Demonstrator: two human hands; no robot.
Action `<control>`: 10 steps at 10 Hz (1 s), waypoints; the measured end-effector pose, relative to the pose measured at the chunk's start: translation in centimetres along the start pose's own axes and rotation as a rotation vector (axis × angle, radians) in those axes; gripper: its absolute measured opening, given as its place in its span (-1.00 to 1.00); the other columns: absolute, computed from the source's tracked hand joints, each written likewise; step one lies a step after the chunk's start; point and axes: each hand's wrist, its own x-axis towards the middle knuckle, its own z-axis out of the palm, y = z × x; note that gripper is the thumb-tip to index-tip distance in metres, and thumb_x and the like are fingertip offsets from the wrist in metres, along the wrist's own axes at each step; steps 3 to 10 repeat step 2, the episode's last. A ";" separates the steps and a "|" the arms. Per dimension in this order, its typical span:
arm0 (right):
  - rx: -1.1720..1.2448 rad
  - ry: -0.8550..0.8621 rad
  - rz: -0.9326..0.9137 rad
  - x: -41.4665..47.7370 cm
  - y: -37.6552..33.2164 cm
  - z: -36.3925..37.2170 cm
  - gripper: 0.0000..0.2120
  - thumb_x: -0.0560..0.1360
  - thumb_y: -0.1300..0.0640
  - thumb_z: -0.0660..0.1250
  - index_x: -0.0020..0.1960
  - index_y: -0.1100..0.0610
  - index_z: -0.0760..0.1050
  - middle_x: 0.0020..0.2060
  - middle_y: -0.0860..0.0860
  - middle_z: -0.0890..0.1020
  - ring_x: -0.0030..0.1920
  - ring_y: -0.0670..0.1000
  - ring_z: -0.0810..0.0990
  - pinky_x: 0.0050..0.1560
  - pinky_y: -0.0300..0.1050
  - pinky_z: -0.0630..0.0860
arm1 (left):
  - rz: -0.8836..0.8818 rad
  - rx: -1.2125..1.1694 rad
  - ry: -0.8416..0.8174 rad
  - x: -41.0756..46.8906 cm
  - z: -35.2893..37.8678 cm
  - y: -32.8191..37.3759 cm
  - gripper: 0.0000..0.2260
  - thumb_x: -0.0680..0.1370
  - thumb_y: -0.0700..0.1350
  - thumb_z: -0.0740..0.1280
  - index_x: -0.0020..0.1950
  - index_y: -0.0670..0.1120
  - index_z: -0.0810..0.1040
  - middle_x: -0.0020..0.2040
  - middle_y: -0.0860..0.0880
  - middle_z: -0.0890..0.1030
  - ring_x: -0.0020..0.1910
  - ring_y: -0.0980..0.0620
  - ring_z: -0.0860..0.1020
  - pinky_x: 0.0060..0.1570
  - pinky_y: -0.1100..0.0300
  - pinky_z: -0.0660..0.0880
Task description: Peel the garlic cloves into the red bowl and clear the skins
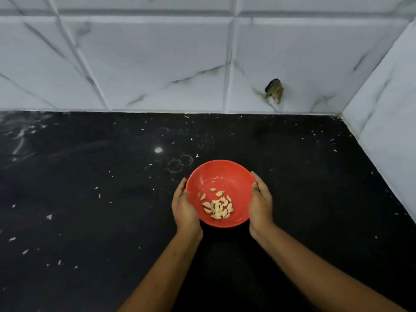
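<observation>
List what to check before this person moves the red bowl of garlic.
1. Left hand holds the red bowl by its side: ok.
2. Right hand holds the opposite side: ok.
3. Garlic cloves peeled, lying inside the bowl: ok.
4. Counter free of skin scraps: not ok, white bits lie scattered.
5. Bowl lifted or resting on the counter: cannot tell.

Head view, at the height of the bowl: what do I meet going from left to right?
The left hand → red bowl, holding peeled garlic cloves → right hand.
</observation>
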 end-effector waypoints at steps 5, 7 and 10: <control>-0.561 -0.131 -0.148 4.7 -4.4 0.1 -0.52 0.65 -0.03 0.07 0.54 0.03 0.13 0.55 0.05 0.11 0.53 0.10 0.09 0.50 0.09 0.09 | 0.444 0.443 0.035 5.0 1.1 6.2 -0.50 0.62 -0.26 0.14 0.55 -0.05 0.13 0.55 -0.08 0.15 0.52 -0.02 0.10 0.43 0.13 0.08; -0.561 -0.131 -0.148 4.7 -4.4 0.1 -0.52 0.65 -0.03 0.07 0.54 0.03 0.13 0.55 0.05 0.11 0.53 0.10 0.09 0.50 0.09 0.09 | 0.444 0.443 0.035 5.0 1.1 6.2 -0.50 0.62 -0.26 0.14 0.55 -0.05 0.13 0.55 -0.08 0.15 0.52 -0.02 0.10 0.43 0.13 0.08; -0.561 -0.131 -0.148 4.7 -4.4 0.1 -0.52 0.65 -0.03 0.07 0.54 0.03 0.13 0.55 0.05 0.11 0.53 0.10 0.09 0.50 0.09 0.09 | 0.444 0.443 0.035 5.0 1.1 6.2 -0.50 0.62 -0.26 0.14 0.55 -0.05 0.13 0.55 -0.08 0.15 0.52 -0.02 0.10 0.43 0.13 0.08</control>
